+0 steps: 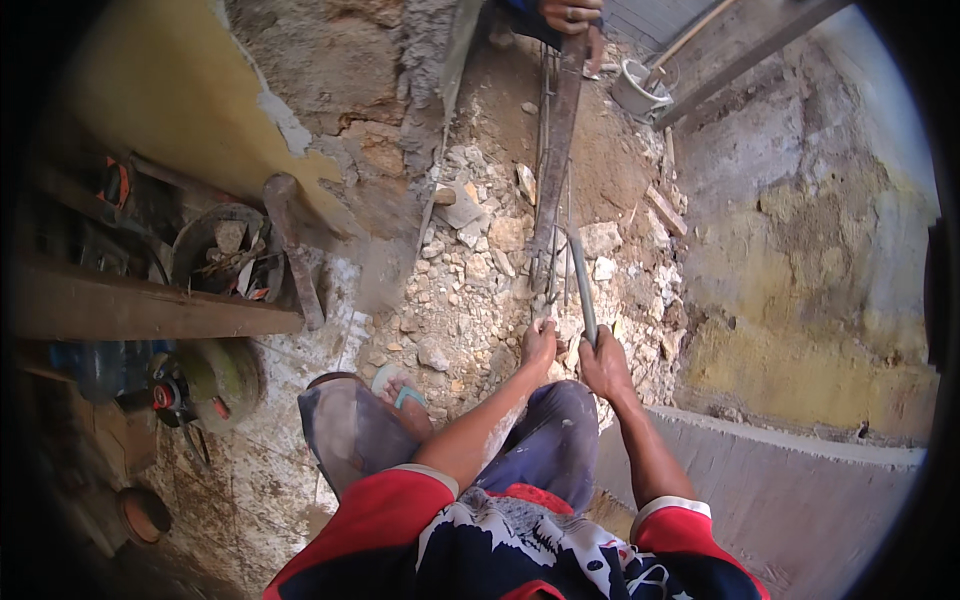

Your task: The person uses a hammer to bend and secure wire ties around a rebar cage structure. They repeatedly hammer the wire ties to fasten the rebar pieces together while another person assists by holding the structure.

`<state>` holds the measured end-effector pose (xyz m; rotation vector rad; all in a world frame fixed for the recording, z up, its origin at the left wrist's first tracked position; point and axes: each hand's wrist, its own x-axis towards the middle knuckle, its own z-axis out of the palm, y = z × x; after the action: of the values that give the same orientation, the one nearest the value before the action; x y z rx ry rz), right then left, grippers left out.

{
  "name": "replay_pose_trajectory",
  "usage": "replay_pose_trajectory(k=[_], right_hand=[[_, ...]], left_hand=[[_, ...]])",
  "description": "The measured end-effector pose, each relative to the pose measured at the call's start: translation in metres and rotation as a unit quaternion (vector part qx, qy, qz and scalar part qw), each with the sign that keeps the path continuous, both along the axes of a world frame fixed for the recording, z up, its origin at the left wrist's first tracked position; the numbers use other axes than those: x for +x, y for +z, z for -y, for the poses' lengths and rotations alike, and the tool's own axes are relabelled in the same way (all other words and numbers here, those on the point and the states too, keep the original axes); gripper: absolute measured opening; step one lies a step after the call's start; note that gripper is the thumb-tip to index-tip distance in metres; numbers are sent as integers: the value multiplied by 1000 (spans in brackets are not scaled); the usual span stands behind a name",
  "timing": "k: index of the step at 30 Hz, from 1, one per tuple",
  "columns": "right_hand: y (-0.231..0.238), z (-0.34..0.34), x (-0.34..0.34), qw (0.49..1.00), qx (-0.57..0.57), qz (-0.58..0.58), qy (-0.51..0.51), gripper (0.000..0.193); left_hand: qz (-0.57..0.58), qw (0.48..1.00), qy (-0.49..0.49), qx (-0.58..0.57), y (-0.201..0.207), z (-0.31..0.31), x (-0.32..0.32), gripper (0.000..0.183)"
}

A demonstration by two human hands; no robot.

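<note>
Rubble underfoot: our left hand [539, 343] grips the rebar cage [556, 170] running far away; our right hand [603, 362], beside it, clasps a rod [583, 285].

Soft daylight, dim shadowed left side, dark fisheye rim bending edges.

White bucket [638, 88] at top; rubble [470, 290] underfoot; wooden beam [140, 310] at left

Rubble floor [470, 290], rebar cage [555, 170], bucket [636, 90]
</note>
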<state>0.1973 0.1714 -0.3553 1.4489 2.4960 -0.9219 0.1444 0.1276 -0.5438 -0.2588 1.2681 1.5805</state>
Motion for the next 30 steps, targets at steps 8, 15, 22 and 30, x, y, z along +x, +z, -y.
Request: replay_pose_trajectory(k=[8, 15, 22, 30], right_hand=[[55, -20, 34, 982, -171, 23, -77, 32], [57, -44, 18, 965, -227, 117, -56, 36], [90, -68, -35, 948, -251, 193, -21, 30], [105, -109, -70, 910, -240, 328, 81, 30]], left_hand=[[-335, 935, -86, -83, 13, -32, -6, 51], [-318, 943, 31, -92, -3, -47, 5, 30], [-300, 947, 53, -96, -7, -39, 10, 27], [-328, 939, 62, -88, 0, -35, 12, 29]])
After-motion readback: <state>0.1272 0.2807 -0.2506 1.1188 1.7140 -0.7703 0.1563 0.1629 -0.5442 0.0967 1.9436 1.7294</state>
